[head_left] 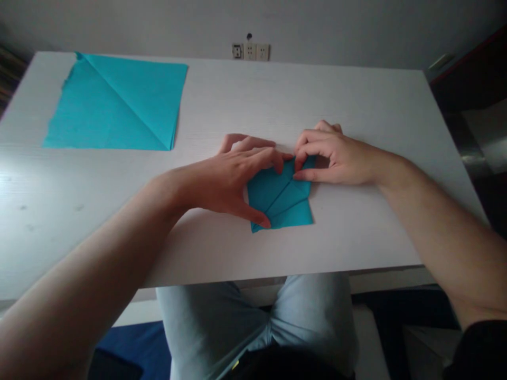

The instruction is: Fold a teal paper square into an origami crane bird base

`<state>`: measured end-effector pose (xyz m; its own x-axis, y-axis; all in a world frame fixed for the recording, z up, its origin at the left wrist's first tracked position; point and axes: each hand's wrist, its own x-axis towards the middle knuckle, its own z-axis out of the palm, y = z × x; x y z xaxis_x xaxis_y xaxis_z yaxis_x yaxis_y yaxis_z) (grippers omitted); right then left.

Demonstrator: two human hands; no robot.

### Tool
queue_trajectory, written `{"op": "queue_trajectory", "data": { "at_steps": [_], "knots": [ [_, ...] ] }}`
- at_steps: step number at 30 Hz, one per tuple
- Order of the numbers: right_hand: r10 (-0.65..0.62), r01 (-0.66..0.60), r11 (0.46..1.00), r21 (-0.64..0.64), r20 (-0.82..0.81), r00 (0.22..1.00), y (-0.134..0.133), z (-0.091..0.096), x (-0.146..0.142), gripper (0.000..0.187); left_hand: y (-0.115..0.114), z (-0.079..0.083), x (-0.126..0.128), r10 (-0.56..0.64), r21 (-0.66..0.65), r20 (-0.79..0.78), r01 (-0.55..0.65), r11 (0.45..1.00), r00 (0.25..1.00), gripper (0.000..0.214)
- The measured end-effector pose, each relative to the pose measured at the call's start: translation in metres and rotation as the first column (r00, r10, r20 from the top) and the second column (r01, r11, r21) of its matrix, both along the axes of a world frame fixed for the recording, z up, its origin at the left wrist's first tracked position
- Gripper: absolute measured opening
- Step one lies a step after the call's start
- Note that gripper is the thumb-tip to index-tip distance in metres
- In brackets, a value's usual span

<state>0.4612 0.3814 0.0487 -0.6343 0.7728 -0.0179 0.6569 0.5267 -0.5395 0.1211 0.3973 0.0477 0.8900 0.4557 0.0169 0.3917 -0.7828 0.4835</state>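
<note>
What matters most here is the paper's slanting crease and its place between two hands: it runs from the corner toward the table's near left up toward the table's far right, and the fingertips of the right hand sit at its upper end. The paper lies flat, in the middle of the table but closer to the near edge. Its outline looks roughly square (the hands hide part of it), so the crease gives a clearer axis than any side. A second, fainter line fans out from about the same corner.

Both hands are at the paper, so neither is plainly nearer. The left hand spans its left side, palm down, thumb well apart from the fingers: the thumb presses near that corner while the fingers reach over the edge toward the table's far side. The right hand comes in from the table's right, fingers curled, thumb and index tips close together at the crease; I cannot tell whether they pinch a layer. Both forearms slant inward from the table's near side. A larger blue sheet lies at the table's far left.
</note>
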Motion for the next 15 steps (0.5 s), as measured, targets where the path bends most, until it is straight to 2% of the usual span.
{"op": "queue_trajectory", "data": {
  "at_steps": [3,11,15],
  "knots": [
    [-0.024,0.024,1.000,-0.006,0.021,0.999,-0.0030,-0.0009,-0.0046,0.036,-0.0012,0.0004,0.0008,-0.012,0.004,0.000,0.012,1.000,1.000,0.093],
    [-0.063,0.061,0.996,0.068,0.023,0.998,-0.0094,0.0030,-0.0100,0.036,-0.0026,0.0050,0.0013,-0.007,0.015,-0.030,0.007,1.000,1.000,0.092],
    [-0.051,0.049,0.997,0.060,0.032,0.998,-0.0089,0.0039,-0.0110,0.032,-0.0036,0.0059,0.0018,-0.005,0.003,-0.041,0.005,1.000,0.999,0.090]
  ]
}}
